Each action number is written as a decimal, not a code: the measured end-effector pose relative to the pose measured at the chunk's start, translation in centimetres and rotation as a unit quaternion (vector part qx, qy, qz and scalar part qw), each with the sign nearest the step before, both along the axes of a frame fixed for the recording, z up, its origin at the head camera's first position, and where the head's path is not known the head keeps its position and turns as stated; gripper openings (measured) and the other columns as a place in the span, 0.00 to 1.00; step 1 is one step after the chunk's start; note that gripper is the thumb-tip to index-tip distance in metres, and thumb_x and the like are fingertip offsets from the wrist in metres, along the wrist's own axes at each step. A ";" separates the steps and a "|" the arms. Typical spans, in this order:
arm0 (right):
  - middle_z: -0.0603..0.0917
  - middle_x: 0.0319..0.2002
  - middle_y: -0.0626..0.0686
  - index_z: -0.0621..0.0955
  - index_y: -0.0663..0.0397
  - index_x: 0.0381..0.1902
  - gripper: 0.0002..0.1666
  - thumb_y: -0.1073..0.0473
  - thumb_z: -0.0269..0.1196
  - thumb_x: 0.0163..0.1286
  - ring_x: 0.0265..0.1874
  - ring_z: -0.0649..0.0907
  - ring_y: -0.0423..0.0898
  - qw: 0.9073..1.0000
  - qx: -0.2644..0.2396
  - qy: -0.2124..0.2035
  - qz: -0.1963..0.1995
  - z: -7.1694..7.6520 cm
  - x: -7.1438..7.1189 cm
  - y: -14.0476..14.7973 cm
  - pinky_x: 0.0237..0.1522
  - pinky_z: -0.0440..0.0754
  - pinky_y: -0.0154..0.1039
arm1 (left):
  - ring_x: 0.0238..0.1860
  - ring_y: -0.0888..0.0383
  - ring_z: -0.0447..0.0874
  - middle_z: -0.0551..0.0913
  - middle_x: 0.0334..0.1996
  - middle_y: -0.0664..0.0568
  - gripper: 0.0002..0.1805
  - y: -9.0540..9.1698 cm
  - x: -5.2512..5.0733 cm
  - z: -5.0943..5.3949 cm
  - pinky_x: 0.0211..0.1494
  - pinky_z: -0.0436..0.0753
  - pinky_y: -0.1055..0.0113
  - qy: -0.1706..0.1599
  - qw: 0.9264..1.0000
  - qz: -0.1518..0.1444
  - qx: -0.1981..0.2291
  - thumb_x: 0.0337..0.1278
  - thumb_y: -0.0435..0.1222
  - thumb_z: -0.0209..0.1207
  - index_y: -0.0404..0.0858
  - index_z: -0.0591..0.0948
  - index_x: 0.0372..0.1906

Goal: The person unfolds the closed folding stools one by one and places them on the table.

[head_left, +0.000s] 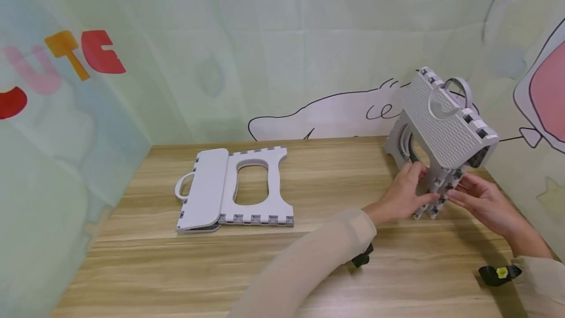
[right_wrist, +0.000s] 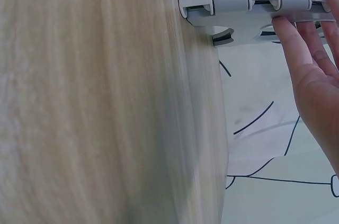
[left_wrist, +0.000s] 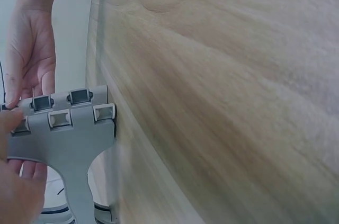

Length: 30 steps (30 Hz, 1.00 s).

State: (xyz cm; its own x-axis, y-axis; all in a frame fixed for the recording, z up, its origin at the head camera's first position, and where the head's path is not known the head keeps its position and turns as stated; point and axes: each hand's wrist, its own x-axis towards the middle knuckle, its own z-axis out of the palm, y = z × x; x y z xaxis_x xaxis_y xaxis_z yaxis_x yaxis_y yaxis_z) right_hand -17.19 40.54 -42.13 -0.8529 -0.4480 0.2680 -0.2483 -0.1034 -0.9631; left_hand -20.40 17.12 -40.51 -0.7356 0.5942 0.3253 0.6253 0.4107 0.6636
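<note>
A grey-white folding stool stands partly folded at the right of the table, its textured seat tilted and its handle loop on top. My left hand grips the near leg panel, with fingers at its opening and thumb on the hinged edge. From the other side my right hand holds the same edge between thumb and fingers. In the left wrist view both hands meet the leg panel; the right wrist view has my right fingers against the hinge row. Some fingertips are hidden behind the panels.
A second folding stool lies folded down at the table's left middle, handle pointing left. The wood-grain table ends against a printed cloth backdrop behind and at both sides. Black straps sit at my wrists.
</note>
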 end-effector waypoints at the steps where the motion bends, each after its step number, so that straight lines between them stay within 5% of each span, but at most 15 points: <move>1: 0.77 0.65 0.42 0.64 0.55 0.75 0.37 0.82 0.44 0.73 0.60 0.78 0.36 1.000 0.000 0.000 0.001 0.0 0.0 0.0 0.56 0.79 0.30 | 0.49 0.69 0.68 0.69 0.49 0.57 0.24 -0.1 0.0 0.0 0.49 0.64 0.90 -0.001 1.000 0.002 -0.001 0.63 0.43 0.66 0.41 0.69 0.56; 16: 0.79 0.61 0.42 0.70 0.52 0.71 0.34 0.82 0.45 0.73 0.57 0.79 0.35 1.000 -0.006 -0.008 -0.009 0.1 -0.1 -0.2 0.54 0.80 0.29 | 0.48 0.69 0.68 0.68 0.48 0.58 0.24 -1.1 0.2 0.4 0.47 0.65 0.89 -0.033 0.999 0.015 -0.013 0.63 0.44 0.66 0.40 0.69 0.56; 30: 0.80 0.60 0.42 0.71 0.52 0.70 0.33 0.81 0.46 0.74 0.56 0.80 0.34 1.000 0.011 -0.007 -0.020 0.2 0.0 -0.2 0.54 0.80 0.28 | 0.46 0.68 0.66 0.68 0.46 0.56 0.22 -2.1 0.1 0.6 0.46 0.65 0.89 -0.012 1.000 0.003 -0.016 0.63 0.42 0.66 0.39 0.68 0.52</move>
